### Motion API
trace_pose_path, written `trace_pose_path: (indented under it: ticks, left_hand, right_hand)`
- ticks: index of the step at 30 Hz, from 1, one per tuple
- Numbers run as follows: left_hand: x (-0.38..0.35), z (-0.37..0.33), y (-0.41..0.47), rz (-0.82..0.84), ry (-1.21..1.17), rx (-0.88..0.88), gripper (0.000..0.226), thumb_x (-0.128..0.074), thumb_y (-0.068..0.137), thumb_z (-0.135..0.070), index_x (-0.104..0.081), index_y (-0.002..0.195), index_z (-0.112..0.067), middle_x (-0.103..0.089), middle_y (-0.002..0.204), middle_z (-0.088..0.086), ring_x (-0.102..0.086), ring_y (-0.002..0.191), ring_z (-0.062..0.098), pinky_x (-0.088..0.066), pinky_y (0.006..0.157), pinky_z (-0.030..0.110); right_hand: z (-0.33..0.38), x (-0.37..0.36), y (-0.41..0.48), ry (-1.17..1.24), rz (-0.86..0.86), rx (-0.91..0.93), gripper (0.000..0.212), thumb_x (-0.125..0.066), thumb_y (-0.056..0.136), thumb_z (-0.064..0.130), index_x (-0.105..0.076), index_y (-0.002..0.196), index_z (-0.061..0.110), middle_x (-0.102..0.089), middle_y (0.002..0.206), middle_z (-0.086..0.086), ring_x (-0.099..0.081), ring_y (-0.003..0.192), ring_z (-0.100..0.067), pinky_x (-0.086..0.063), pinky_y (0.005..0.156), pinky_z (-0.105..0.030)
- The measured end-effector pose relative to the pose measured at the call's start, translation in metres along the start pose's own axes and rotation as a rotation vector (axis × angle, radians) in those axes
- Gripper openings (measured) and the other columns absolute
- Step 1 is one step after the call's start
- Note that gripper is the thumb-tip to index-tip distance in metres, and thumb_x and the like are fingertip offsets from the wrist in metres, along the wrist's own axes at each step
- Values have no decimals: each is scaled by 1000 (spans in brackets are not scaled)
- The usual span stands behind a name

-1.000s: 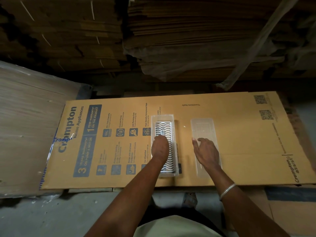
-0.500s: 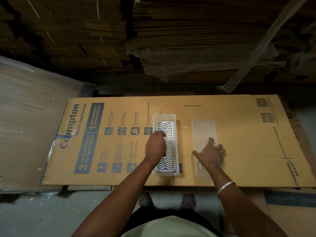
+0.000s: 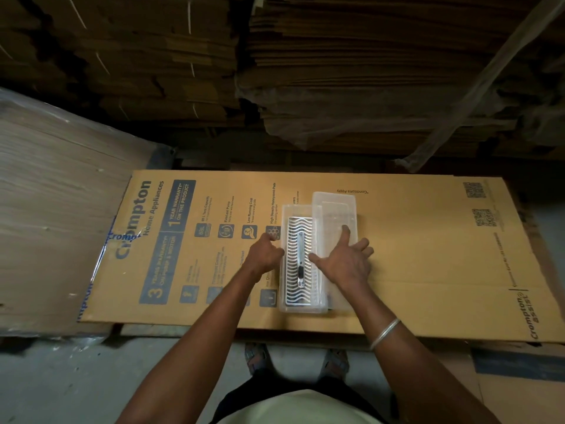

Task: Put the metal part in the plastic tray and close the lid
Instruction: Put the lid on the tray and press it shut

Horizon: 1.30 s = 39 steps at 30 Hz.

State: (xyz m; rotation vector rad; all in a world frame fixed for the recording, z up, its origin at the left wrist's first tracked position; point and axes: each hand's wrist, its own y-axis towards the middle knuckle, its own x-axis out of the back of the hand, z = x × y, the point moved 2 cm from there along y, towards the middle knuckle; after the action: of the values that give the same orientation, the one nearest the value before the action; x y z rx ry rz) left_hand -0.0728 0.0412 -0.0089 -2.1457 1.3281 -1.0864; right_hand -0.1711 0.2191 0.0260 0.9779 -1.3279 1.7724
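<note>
A clear plastic tray (image 3: 285,304) lies on the flattened cardboard sheet (image 3: 428,255). Inside it rests the metal part (image 3: 298,264), a bright plate with wavy slots and a raised bar along its middle. My left hand (image 3: 264,255) sits against the tray's left wall with its fingers curled. My right hand (image 3: 345,261) grips the clear plastic lid (image 3: 334,209), thumb on its left edge and fingers under it. The lid is lifted and tilted, and it overlaps the tray's right side.
The cardboard sheet carries blue "Crompton" print and lies on a low platform. Tall stacks of flat cardboard (image 3: 336,71) rise right behind it. A wrapped pile of boards (image 3: 55,209) stands to the left. My feet (image 3: 260,359) are on the concrete floor below.
My right hand has picked the lid up from the sheet and brought it left over the tray's right side. My left hand has slid off the metal part to the tray's left wall.
</note>
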Motion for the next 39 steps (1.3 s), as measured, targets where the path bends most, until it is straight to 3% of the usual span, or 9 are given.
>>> trace_pose_path:
  ticks: [4, 9, 13, 18, 21, 24, 27, 32, 39]
  left_hand:
    - [6, 11, -11, 279, -64, 139, 72, -69, 77, -17, -37, 141, -18, -66, 85, 14, -56, 66, 21, -47, 61, 35]
    - [1, 20, -27, 497, 51, 137, 114, -92, 69, -14, -17, 154, -29, -71, 110, 16, -69, 92, 26, -60, 74, 36]
    - [-8, 33, -29, 464, 189, 66, 140, -102, 45, -28, -16, 156, -32, -56, 144, 13, -59, 127, 35, -62, 85, 47]
    - [-3, 24, -45, 540, 153, -8, 112, -87, 73, 1, -16, 158, -17, -62, 134, 19, -63, 123, 39, -59, 61, 19]
    - [-2, 26, -41, 561, 185, -33, 112, -86, 73, 3, -17, 158, -15, -69, 112, 15, -73, 100, 36, -64, 74, 36]
    - [-2, 27, -40, 559, 180, -48, 105, -82, 74, 10, -23, 157, -16, -64, 93, -1, -69, 75, 14, -56, 54, 20]
    - [-2, 22, -45, 591, 190, -115, 102, -81, 75, 11, -26, 155, -17, -61, 93, -8, -62, 71, 1, -52, 50, 12]
    - [-3, 28, -42, 596, 185, -130, 120, -84, 69, 10, -15, 159, -30, -65, 96, 1, -64, 72, 7, -51, 51, 16]
    - [-2, 31, -43, 547, 118, -128, 120, -81, 74, 6, -10, 160, -39, -59, 110, 6, -65, 82, 16, -56, 61, 25]
  right_hand:
    - [33, -20, -9, -43, 83, 43, 121, -67, 69, 79, -3, 157, 27, -29, 137, -22, -37, 119, -35, -46, 79, -40]
    - [52, -34, -11, -121, 121, 37, 125, -63, 70, 82, 9, 159, 31, -28, 132, -21, -36, 113, -33, -46, 70, -38]
    - [55, -32, -10, -137, 137, 35, 124, -60, 73, 82, 12, 159, 29, -28, 132, -23, -36, 114, -34, -53, 80, -40]
    - [58, -34, -15, -152, 148, 57, 121, -56, 76, 82, 12, 159, 26, -27, 131, -23, -36, 114, -35, -54, 85, -42]
    - [58, -33, -13, -137, 157, 66, 122, -58, 76, 81, 11, 160, 26, -27, 133, -22, -35, 117, -35, -51, 84, -40]
    - [53, -30, -10, -96, 155, 102, 121, -63, 77, 77, 8, 160, 25, -27, 137, -22, -35, 121, -34, -47, 83, -38]
    - [48, -27, -5, -64, 160, 133, 114, -69, 83, 63, 5, 160, 23, -25, 142, -23, -36, 125, -34, -48, 85, -40]
    - [32, -22, 4, -24, 284, 111, 106, -71, 92, 34, 9, 161, 27, -31, 147, -27, -46, 126, -39, -48, 94, -45]
    - [9, -18, 11, 87, 375, 166, 114, -75, 88, 14, 11, 158, 41, -59, 123, -21, -69, 78, -31, -55, 47, -34]
